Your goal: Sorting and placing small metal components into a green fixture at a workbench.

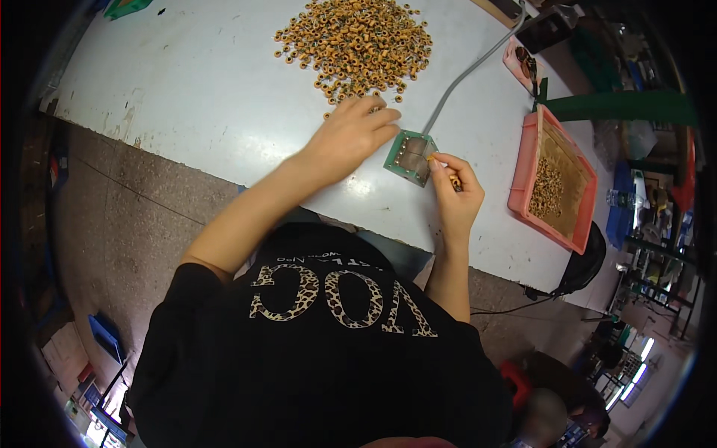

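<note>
My right hand [459,196] pinches a small yellow ring-shaped part at the right side of a small box-like fixture [415,155]. This fixture has a green frame and grey metal plates inside. More small yellow-and-dark parts [455,181] show in the curl of the right hand's fingers. At the near edge of a large pile of yellow ring-shaped parts [358,45], my left hand [349,138] has its fingers bent. A few parts show between those fingers, but what the fingertips grip is hidden.
A grey cable [467,73] runs from the fixture to a dark box [549,28] at the back right. On the right of the white table [194,97] stands a pink tray [525,160] with more small parts. Another person [560,388] is at the lower right.
</note>
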Demonstrator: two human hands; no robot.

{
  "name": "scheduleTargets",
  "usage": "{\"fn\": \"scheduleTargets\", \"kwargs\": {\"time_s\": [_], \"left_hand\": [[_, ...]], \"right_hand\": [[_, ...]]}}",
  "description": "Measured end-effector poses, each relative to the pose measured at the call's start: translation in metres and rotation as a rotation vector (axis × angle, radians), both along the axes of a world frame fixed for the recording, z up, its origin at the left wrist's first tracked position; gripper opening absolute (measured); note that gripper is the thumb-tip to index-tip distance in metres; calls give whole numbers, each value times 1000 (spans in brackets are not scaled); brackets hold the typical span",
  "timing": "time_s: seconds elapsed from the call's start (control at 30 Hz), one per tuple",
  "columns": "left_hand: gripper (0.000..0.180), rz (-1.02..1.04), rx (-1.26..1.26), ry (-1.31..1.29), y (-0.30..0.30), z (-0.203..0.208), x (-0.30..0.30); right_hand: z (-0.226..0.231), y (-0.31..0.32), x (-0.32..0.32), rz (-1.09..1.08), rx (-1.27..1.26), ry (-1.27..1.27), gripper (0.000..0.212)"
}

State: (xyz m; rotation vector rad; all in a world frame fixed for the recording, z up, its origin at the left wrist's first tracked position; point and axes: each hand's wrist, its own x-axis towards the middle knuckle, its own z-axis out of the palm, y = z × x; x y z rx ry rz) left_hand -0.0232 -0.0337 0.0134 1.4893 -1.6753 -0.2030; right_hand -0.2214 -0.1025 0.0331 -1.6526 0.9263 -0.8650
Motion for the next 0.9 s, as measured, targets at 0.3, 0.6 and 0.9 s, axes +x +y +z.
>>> {"fn": "scheduleTargets", "kwargs": {"time_s": [0.3,0.6,0.9], "left_hand": [[11,51,63,-491,-11,-7,24],[9,69,78,266,11,-3,2],[15,-59,350,1052,26,-1,-13]], "right_hand": [[-11,-12,4,15,-264,94,12],[-1,-10,8,30,-345,227,11],[-15,-15,-6,50,347,-314,11]]}}
